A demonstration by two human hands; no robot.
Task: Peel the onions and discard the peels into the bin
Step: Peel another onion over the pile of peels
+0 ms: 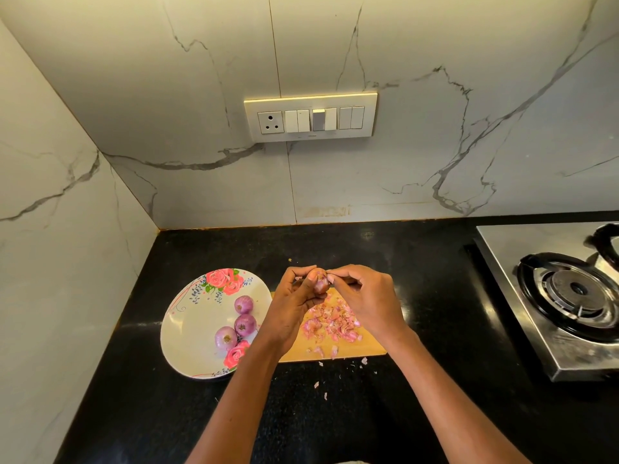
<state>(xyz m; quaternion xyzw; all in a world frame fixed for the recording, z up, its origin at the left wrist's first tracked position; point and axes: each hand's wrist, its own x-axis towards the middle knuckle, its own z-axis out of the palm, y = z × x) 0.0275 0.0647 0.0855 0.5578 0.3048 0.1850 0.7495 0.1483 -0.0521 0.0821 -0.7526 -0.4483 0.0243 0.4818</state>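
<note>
Three onions on plate: three small purple peeled onions (pixel 239 321) are seen lying on the white oval plate with pink roses (pixel 187 333). Two are touching; one sits a little apart, farther back.
Onion in hands: one small pinkish onion with some dry skin on it (pixel 320 282) is held up over the far end of the light wooden cutting board (pixel 368 346).
Left hand: the left hand (pixel 294 303) is curled round the onion from the left side and from below. The onion is gripped by its fingers and thumb.
Right hand: the right hand (pixel 365 299) is placed on the right side of the onion. A bit of skin at the top of the onion is pinched between its thumb and fingertip. The other fingers are curled in.
Peels: a heap of pink and tan onion peels (pixel 331 324) is spread over the board, under and between the two hands. A few small bits (pixel 321 385) are scattered on the shiny black stone counter (pixel 150 396), near the front edge of the board.
Plate and board: the plate is set just left of the board, with its edge touching or just beside it.
Stove: a silver steel gas stove with a black burner ring (pixel 569 296) is seen at the right.
Wall: a cream switch board with a socket (pixel 310 117) is fixed on the white marble wall (pixel 435 95).
Bin: none can be seen.
</note>
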